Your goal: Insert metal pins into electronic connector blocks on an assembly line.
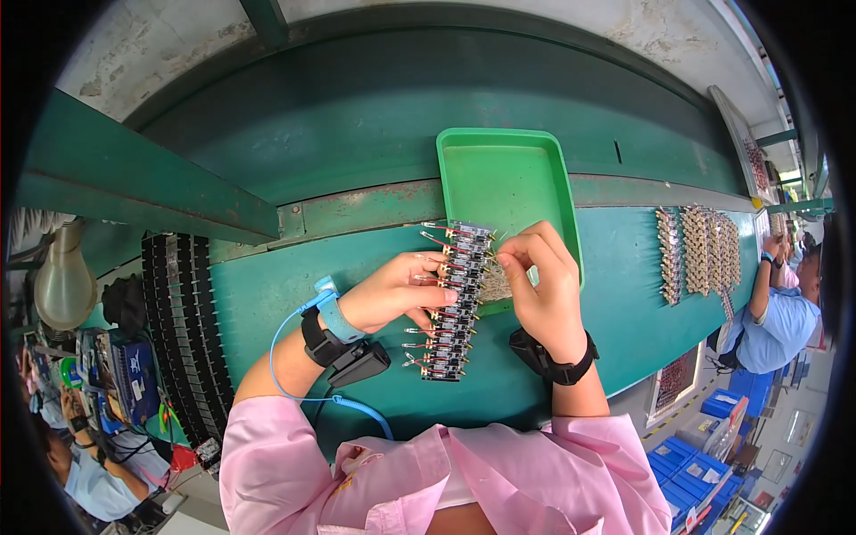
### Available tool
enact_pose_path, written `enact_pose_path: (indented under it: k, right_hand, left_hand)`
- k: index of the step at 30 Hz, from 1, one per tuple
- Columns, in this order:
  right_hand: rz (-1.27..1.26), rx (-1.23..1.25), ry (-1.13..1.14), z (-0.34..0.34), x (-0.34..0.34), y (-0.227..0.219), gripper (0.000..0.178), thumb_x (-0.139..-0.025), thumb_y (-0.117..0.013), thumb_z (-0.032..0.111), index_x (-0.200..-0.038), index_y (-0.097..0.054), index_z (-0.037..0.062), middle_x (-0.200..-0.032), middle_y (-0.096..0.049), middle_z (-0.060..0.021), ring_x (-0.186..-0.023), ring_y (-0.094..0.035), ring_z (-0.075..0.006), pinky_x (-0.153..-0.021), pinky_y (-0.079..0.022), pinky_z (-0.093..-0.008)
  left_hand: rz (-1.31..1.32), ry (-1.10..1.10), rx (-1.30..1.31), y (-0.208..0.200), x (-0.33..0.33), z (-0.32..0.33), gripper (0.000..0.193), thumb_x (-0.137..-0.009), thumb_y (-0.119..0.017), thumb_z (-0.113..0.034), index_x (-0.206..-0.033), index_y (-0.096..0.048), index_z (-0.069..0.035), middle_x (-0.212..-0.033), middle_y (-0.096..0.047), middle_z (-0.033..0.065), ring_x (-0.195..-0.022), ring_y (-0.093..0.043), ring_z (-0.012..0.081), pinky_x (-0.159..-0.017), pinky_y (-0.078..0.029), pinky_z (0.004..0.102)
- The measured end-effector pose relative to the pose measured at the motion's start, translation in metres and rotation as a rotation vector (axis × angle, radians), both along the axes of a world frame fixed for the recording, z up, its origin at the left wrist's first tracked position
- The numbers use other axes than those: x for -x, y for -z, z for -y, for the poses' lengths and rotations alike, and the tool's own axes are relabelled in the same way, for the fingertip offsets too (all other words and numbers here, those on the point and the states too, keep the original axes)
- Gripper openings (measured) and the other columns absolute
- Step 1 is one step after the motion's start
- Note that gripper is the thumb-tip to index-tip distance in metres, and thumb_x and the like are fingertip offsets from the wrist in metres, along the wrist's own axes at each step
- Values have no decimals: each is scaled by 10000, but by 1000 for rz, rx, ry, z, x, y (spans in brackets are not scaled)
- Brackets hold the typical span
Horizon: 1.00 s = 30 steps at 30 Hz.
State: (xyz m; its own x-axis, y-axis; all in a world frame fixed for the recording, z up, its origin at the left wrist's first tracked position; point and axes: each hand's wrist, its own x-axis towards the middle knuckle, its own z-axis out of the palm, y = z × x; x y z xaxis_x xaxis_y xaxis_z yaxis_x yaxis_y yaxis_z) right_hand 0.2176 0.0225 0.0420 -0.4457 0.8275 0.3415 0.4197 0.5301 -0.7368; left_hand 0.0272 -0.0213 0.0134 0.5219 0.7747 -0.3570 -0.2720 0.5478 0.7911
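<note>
My left hand [392,292] is closed on a long strip of small black circuit boards [457,312], its thumb lying across the face. Short red wires with clear tips stick out along the strip's left side, and pale and brass-coloured parts line its right edge. At the upper right edge of the strip, my right hand [546,281] pinches thumb and forefinger together; what they hold is too small to make out. Beneath both hands lies a green tray [459,159], partly covered by the strip. A heap of thin wire-like pieces [496,285] lies in its near end.
Rows of similar strips [709,250] lie on the right of the green bench [606,334]. Black segmented racks [185,330] stand at the left, below a green beam [143,169]. A blue coiled cord [364,410] hangs from my left wrist. Co-workers sit at both sides.
</note>
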Motion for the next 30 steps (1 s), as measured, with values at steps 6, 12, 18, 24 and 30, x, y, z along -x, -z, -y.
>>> enact_pose_path:
  k: [6, 12, 18, 24, 30]
  right_hand:
    - [-5, -20, 2, -1, 0, 1, 111, -707, -585, -99, -762, -536, -17, -722, -490, -68, -582, -496, -142, -532, -409, -228]
    - [-51, -9, 22, 0, 2, 0, 101, -704, -600, -87, -755, -552, -14, -705, -500, -63, -572, -495, -135, -528, -409, -225]
    - [-100, 51, 47, -4, -1, 0, 101, -694, -626, -57, -766, -579, -3, -697, -509, -55, -590, -506, -128, -536, -414, -232]
    - [185, 107, -41, -6, -10, 1, 146, -650, -643, -31, -779, -588, 10, -705, -520, -70, -637, -532, -186, -569, -431, -287]
    - [310, -5, -107, -1, -2, 7, 165, -622, -628, -32, -777, -595, 12, -699, -525, -94, -672, -532, -262, -589, -431, -336]
  left_hand:
    - [46, 41, 7, -4, 1, 0, 255, -798, -563, -129, -1030, -520, -31, -865, -572, 23, -749, -577, 88, -530, -530, 228]
    - [44, 48, -3, 0, 2, 1, 249, -797, -560, -132, -1021, -520, -31, -863, -579, 22, -738, -581, 86, -528, -522, 214]
    - [33, 20, -18, -2, 3, 0, 249, -801, -555, -131, -1026, -521, -29, -864, -587, 25, -722, -589, 87, -527, -513, 199]
    - [37, -85, 15, 2, 2, -2, 260, -809, -551, -135, -1042, -518, -24, -865, -588, 34, -709, -594, 90, -533, -515, 203]
    - [30, -116, 19, 5, 2, -1, 270, -811, -551, -139, -1051, -514, -21, -860, -589, 36, -697, -594, 90, -538, -517, 205]
